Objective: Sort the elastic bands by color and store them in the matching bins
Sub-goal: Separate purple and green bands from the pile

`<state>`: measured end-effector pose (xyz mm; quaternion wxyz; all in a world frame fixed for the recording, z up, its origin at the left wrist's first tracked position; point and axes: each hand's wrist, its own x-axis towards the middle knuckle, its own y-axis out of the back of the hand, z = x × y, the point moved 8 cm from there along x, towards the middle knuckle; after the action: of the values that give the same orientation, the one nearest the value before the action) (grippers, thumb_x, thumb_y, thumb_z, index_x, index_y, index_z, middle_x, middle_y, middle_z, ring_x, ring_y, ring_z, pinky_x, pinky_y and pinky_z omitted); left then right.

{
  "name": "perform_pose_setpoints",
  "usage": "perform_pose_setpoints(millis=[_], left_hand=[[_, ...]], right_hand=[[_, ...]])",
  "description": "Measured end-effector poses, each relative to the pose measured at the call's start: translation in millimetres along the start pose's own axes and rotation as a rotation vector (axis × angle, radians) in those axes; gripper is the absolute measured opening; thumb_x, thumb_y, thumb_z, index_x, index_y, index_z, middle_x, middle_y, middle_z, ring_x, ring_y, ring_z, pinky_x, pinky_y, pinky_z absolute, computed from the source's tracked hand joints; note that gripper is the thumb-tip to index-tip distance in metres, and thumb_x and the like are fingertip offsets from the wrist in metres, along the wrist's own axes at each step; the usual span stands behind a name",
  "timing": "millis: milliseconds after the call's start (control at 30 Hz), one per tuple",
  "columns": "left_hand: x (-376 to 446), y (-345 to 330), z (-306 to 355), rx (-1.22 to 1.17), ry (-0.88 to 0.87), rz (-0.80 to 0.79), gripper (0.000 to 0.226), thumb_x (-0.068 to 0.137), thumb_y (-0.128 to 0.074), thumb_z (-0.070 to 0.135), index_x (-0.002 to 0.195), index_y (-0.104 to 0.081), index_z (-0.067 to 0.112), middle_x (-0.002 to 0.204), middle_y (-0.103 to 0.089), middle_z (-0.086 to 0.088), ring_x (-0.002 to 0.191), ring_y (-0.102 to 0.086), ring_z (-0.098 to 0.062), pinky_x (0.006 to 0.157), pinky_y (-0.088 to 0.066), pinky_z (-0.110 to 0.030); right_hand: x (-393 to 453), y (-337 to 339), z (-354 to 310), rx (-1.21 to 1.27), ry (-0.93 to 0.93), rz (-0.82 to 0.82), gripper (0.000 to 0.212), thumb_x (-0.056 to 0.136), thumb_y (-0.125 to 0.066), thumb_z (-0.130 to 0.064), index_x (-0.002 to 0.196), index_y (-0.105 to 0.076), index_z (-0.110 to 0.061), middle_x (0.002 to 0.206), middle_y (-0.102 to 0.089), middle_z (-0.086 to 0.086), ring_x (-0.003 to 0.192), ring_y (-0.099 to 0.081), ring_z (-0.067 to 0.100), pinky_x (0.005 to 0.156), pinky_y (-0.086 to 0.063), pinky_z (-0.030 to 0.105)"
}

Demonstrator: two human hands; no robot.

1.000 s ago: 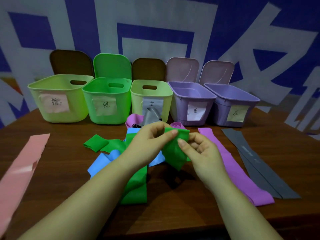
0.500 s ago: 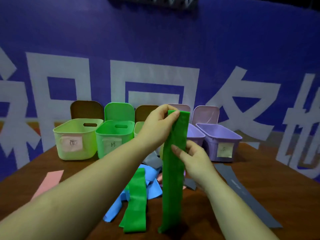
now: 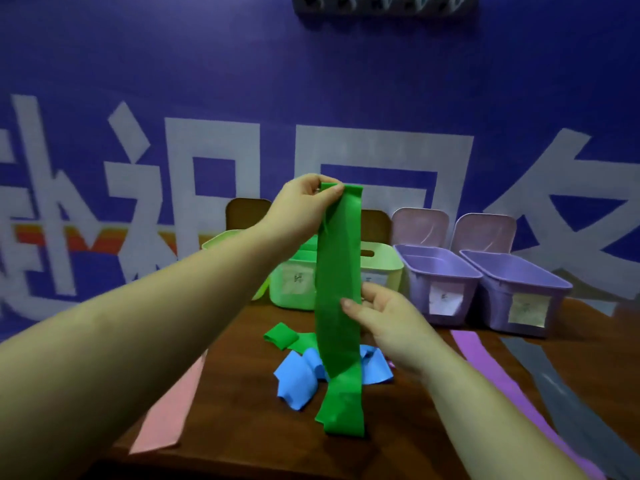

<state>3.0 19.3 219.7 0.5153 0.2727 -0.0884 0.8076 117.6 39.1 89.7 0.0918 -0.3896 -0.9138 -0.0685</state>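
Note:
A long green elastic band hangs straight down in front of the bins, its lower end lying on the table. My left hand pinches its top edge, raised high. My right hand holds the band lower down, thumb in front and fingers behind. The green bin stands right behind the band, partly hidden by it. A second green band and a crumpled blue band lie on the table below.
A light green bin and another flank the green one; two purple bins stand to the right, lids open. A pink band, a purple band and a grey band lie on the brown table.
Both hands lifted the green band off the pile and stretched it out upright; since half a second ago it has been held much the same, with the view tilted higher.

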Motion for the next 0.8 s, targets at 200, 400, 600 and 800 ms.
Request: perform_pose_setpoints(millis=[200,400,600,800], left_hand=[[-4.3,72.3,-28.7,0.03,0.113,0.185,0.01,0.095,-0.054,0.023,0.095,-0.062,0.017,0.086,-0.065,-0.004,0.073,-0.061,-0.016,0.063,-0.054,-0.031],[-26.1,137.9,-81.4,0.078,0.256,0.325,0.009,0.095,-0.055,0.02,0.098,-0.061,0.014,0.082,-0.062,-0.001,0.071,-0.059,-0.014,0.06,-0.051,-0.026],[-50.6,162.6,-150.2,0.077,0.439,0.342,0.031,0.092,-0.059,0.024,0.116,-0.061,0.005,0.102,-0.065,-0.008,0.087,-0.065,-0.02,0.066,-0.055,-0.027],[-47.7,165.0,-171.7,0.031,0.479,0.336,0.026,0.093,-0.059,0.025,0.113,-0.061,0.009,0.096,-0.064,-0.004,0.079,-0.061,-0.016,0.063,-0.053,-0.024]], right_hand=[[4.8,-49.5,28.8,-0.096,-0.076,-0.074,0.043,0.09,-0.06,-0.011,0.131,-0.047,-0.006,0.113,-0.066,0.006,0.093,-0.063,0.008,0.066,-0.053,0.019],[-10.1,-107.6,63.3,0.069,-0.088,-0.188,0.022,0.087,-0.053,0.013,0.095,-0.059,-0.006,0.071,-0.073,-0.004,0.065,-0.068,0.003,0.057,-0.05,0.013],[-13.4,-125.7,105.7,0.009,-0.151,-0.093,0.023,0.084,-0.059,0.011,0.091,-0.06,-0.011,0.074,-0.072,-0.001,0.065,-0.068,0.01,0.065,-0.056,0.022],[-7.3,-142.9,123.0,0.07,-0.217,-0.104,0.021,0.085,-0.061,0.007,0.093,-0.062,-0.013,0.083,-0.075,0.004,0.078,-0.071,0.018,0.075,-0.057,0.032]])
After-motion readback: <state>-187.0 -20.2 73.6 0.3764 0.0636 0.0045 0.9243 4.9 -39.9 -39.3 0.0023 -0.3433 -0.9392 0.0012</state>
